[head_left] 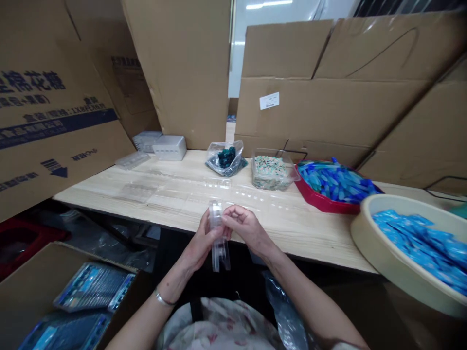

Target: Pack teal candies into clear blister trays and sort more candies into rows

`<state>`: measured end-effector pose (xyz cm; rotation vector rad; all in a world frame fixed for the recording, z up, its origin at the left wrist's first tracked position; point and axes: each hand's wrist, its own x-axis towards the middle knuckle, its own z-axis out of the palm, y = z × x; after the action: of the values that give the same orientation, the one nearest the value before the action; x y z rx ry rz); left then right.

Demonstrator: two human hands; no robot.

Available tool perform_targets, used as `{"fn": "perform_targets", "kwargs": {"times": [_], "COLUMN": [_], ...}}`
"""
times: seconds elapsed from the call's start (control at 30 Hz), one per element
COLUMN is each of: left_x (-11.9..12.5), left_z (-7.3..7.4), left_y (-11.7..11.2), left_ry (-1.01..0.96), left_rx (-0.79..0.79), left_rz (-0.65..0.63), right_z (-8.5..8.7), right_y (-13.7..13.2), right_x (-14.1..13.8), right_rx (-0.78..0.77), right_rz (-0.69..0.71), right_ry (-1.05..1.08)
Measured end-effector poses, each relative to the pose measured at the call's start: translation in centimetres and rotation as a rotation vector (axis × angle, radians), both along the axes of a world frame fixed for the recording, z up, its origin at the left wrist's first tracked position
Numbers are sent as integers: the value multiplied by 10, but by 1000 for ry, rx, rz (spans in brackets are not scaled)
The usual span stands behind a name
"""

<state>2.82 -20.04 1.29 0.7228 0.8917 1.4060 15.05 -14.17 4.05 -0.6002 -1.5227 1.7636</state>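
Observation:
Just past the table's front edge, my left hand [203, 243] is closed around a clear plastic tray [220, 253], which I see nearly edge-on. My right hand [243, 224] pinches the same tray near its upper part, thumb and fingers together at its side. Several flat clear trays [171, 199] lie on the wooden table [270, 218] beyond my hands. Farther back sit a plastic bag [215, 163] of dark teal pieces and a clear container [273, 183] of small pale green and pink pieces.
At right, a red tray [317, 201] holds blue pointed pieces, and a cream basin [368, 233] holds blue packets. Stacked clear trays [170, 148] stand at back left. Packed blue boxes [95, 287] fill a carton [29, 287] at lower left. Cardboard walls [328, 112] enclose the table.

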Motion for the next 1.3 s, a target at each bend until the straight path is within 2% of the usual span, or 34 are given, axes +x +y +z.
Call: {"fn": "perform_targets", "kwargs": {"times": [0.1,0.17,0.27,0.33,0.4,0.47,0.6,0.77,0.87,0.97,1.03,1.2,1.3], "left_x": [-2,-9,-29,-44,-58,-67,-75,-76,-78,-93,-111,-161,-195], "left_z": [2,4,7,7,5,1,-5,-6,-1,4,5,4,7], "left_y": [-2,-6,-10,-14,-17,-19,-22,-27,-36,-47,-57,-85,-79], "left_ry": [21,-44,-154,-204,-232,-242,-225,-286,-381,-515,-573,-571,-468], "left_rx": [-14,-72,-114,-134,-151,-162,-174,-164,-121,-75,-48,35,-3], "left_rz": [-23,-40,36,57,58,62,61,80,116,166,229,395,488], "right_z": [11,26,52,60,53,35,-5,-29,-38,-45,-48,-57,-59], "right_y": [-7,-12,-23,-29,-31,-30,-24,-17,-16,-12,-6,17,34], "right_x": [13,39,94,126,146,154,150,147,145,137,130,111,99], "right_rx": [45,131,430,692,893,1028,1170,1232,1343,1469,1523,1517,1514], "right_rz": [-55,-125,-206,-141,-14,74,128,14,-165,-350,-352,-185,-90], "right_ry": [-45,-124,-433,-707,-959,-1192,-1443,-1456,-1368,-1185,-1041,-862,-807]}}
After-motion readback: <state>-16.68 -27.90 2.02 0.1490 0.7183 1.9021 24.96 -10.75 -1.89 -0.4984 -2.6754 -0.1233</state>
